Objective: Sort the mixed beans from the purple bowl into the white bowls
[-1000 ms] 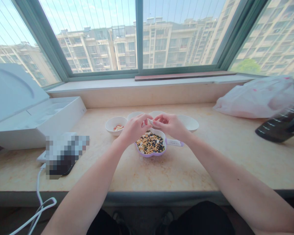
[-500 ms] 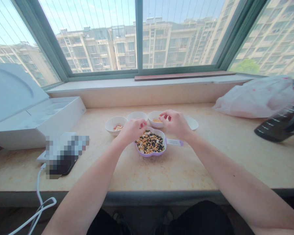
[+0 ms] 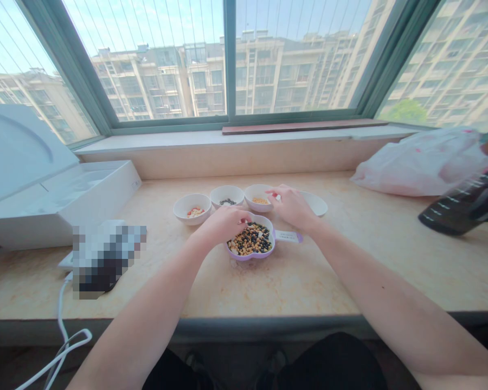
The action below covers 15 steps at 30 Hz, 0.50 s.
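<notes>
A white bowl with a purple outside and scalloped rim (image 3: 250, 258) holds mixed black beans, yellow beans and pale flat pieces. Over its left back part, my left hand (image 3: 224, 225) has its fingers curled together just above the beans. My right hand (image 3: 291, 205) is at the right edge of a small white bowl of yellow beans (image 3: 259, 201), thumb and fingers drawn together. What either hand pinches is too small to make out. Behind my left hand stands a small white bowl with black beans (image 3: 228, 201). Left of it, another white bowl (image 3: 192, 210) holds reddish and pale pieces.
A white dish (image 3: 318, 204) lies partly behind my right hand. A labelled purple handle (image 3: 288, 236) sticks out from the mixed bowl. At left are an open white box (image 3: 101, 189), a blurred-out device and a white cable (image 3: 63, 309); at right, a plastic bag (image 3: 423, 162) and dark bottle (image 3: 451, 214).
My left hand has moved down and slightly forward over the mixed beans, uncovering the black beans in the bowl behind. My right hand has shifted slightly, staying by the yellow beans.
</notes>
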Tool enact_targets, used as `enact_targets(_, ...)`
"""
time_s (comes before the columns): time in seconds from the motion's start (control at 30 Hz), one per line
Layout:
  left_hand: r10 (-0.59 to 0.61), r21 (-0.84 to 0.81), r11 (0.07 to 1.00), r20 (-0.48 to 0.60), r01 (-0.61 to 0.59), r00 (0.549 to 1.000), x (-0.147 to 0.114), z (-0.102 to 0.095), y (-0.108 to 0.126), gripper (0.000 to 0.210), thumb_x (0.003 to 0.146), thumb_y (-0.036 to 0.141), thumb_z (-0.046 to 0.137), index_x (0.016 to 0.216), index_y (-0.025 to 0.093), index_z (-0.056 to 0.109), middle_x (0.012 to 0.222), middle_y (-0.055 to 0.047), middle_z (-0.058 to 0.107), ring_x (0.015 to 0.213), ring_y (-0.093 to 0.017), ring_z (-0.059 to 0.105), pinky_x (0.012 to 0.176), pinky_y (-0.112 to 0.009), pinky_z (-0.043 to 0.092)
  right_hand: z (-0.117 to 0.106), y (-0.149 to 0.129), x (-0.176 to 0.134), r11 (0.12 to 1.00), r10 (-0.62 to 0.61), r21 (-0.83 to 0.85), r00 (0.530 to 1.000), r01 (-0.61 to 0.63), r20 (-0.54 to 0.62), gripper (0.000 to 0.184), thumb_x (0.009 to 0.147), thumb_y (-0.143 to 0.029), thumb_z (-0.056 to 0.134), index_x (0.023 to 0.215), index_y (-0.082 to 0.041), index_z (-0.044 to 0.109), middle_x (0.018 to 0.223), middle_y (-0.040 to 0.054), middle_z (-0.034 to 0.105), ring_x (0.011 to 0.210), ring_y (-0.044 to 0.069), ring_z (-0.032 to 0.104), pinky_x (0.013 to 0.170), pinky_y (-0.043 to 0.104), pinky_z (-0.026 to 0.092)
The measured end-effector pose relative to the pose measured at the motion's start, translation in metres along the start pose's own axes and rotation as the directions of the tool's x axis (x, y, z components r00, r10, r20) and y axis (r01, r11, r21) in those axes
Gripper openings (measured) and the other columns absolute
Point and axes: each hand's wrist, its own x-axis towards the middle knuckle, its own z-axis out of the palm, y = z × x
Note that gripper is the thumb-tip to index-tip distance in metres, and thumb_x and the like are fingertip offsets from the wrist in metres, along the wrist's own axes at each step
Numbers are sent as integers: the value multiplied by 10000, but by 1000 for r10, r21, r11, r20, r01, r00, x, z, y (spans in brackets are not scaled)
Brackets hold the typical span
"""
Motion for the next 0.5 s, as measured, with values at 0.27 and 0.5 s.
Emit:
enact_targets(0.27,58,132,989,105,-72,993,1,6,6,210,930,212,566,978,215,770,1072,-67,721,1066,-248,621,985,-404,432,0,-6,-2,1000,-17,7,1000,17,-20,213,926,-279,583,979,-178,763,1018,91,721,903,224,667,854,343,468)
enact_targets(0.5,53,164,983,149,-78,987,1,3,9,226,957,246,539,903,204,754,1037,-67,709,1057,-244,616,957,-403,446,0,-10,-3,999,-31,15,999,31,-35,201,922,-290,605,947,-183,773,952,78,722,837,211,662,815,335,473)
